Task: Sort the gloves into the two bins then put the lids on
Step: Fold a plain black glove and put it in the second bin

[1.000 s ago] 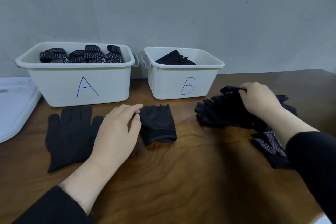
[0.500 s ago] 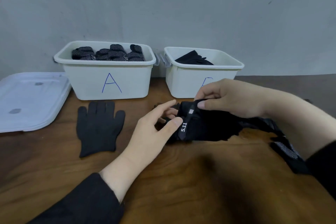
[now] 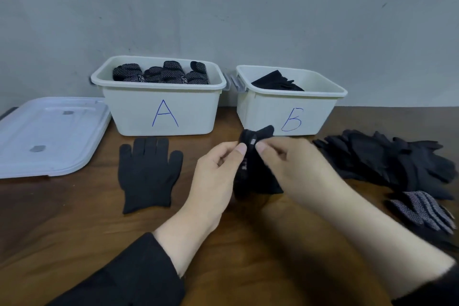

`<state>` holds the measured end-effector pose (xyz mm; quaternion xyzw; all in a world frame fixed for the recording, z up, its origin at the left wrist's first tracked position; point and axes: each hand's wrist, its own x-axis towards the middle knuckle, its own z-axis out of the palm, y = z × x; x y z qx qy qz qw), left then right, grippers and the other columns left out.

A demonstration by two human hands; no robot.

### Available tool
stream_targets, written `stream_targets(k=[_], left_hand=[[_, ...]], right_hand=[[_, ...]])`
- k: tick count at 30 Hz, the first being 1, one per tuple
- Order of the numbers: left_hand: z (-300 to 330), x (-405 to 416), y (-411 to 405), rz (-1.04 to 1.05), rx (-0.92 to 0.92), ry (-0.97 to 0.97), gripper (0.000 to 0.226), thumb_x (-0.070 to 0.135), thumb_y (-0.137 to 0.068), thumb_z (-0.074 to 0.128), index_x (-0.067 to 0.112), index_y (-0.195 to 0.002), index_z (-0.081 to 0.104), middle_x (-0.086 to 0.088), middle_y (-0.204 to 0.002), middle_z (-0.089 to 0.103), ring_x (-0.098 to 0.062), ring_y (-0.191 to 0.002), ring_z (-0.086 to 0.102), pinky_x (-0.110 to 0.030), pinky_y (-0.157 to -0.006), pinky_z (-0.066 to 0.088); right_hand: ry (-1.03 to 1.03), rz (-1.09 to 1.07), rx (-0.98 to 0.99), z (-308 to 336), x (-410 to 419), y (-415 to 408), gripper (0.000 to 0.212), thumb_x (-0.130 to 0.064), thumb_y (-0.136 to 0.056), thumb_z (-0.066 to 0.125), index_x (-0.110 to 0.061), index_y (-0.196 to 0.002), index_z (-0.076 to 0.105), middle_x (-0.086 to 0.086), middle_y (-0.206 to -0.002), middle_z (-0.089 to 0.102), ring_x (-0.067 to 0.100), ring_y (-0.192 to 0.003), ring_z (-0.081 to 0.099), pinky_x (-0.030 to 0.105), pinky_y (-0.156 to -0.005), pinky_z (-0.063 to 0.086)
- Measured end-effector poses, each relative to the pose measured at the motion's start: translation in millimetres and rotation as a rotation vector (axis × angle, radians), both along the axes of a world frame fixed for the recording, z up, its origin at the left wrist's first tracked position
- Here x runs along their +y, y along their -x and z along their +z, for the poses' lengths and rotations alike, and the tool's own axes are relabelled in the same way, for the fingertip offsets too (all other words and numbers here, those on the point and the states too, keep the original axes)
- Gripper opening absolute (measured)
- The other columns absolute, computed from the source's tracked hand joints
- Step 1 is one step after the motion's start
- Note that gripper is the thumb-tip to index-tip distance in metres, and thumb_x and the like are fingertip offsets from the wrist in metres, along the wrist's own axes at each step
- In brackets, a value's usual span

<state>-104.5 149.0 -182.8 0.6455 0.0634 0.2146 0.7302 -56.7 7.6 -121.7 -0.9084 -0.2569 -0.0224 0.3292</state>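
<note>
My left hand (image 3: 216, 174) and my right hand (image 3: 293, 166) both pinch a black glove with a small label (image 3: 255, 174), held upright just in front of bin B (image 3: 268, 112). Bin A (image 3: 139, 109) at the back left holds several dotted black gloves (image 3: 161, 74). Plain black gloves (image 3: 275, 82) lie inside bin B. One plain black glove (image 3: 146, 174) lies flat on the table below bin A. A pile of black gloves (image 3: 387, 161) sits at the right, with a dotted glove (image 3: 422, 208) in front of it.
A white lid (image 3: 47, 136) lies flat on the wooden table (image 3: 74, 231) at the far left. A grey wall stands right behind the bins. The two bins stand side by side, clips almost touching.
My right hand took a glove from the right pile and brought it to the middle. My left hand left the table and now pinches it too; the glove is raised upright.
</note>
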Motion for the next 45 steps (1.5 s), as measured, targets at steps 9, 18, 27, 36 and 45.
stream_targets(k=[9,18,27,36,45], left_hand=[[-15.2,3.2,-8.7,-0.358,-0.07,0.006,0.036,0.02,-0.108,0.029,0.005,-0.13,0.053,-0.007,-0.129,0.064,-0.015,-0.121,0.062,-0.027,-0.1,0.051],[-22.4,37.7,-17.5,-0.04,0.243,-1.219,0.037,0.026,-0.102,0.042,0.027,-0.133,0.062,0.014,-0.145,0.048,-0.008,-0.133,0.039,-0.031,-0.112,0.028],[-16.7,40.8,-14.7,0.255,0.179,-0.908,0.026,0.015,-0.098,0.047,0.022,-0.109,0.07,0.01,-0.106,0.062,-0.008,-0.098,0.056,-0.027,-0.092,0.047],[-18.2,44.1,-18.7,0.352,0.168,-0.812,0.022,0.014,-0.097,0.048,0.024,-0.097,0.068,0.013,-0.093,0.062,-0.005,-0.087,0.055,-0.017,-0.075,0.042],[-25.1,35.5,-23.4,0.061,0.304,-1.174,0.034,0.057,-0.098,0.042,0.042,-0.115,0.068,0.016,-0.106,0.05,-0.007,-0.107,0.045,-0.035,-0.098,0.034]], right_hand=[[-0.088,-0.079,0.09,-4.8,-20.1,-17.0,0.013,-0.014,-0.092,0.054,-0.015,-0.091,0.067,-0.001,-0.069,0.066,0.012,-0.057,0.054,0.02,-0.05,0.04],[-0.021,-0.045,0.069,58.6,-39.9,-53.0,0.011,-0.026,-0.094,0.064,-0.018,-0.091,0.07,-0.001,-0.079,0.073,0.017,-0.071,0.064,0.032,-0.068,0.044],[-0.091,-0.008,-0.227,58.0,-11.0,-74.1,0.012,-0.02,-0.099,0.057,-0.024,-0.096,0.068,-0.005,-0.085,0.068,0.009,-0.069,0.055,0.021,-0.063,0.042],[0.357,0.332,-0.133,-84.6,-18.3,-38.2,0.059,-0.063,-0.096,0.043,-0.036,-0.149,0.046,-0.02,-0.153,0.042,0.001,-0.145,0.031,0.033,-0.123,0.024],[0.061,0.24,-0.022,-92.5,-21.4,-34.0,0.063,-0.065,-0.095,0.03,-0.033,-0.143,0.055,-0.024,-0.149,0.046,-0.01,-0.141,0.031,0.026,-0.12,0.027]])
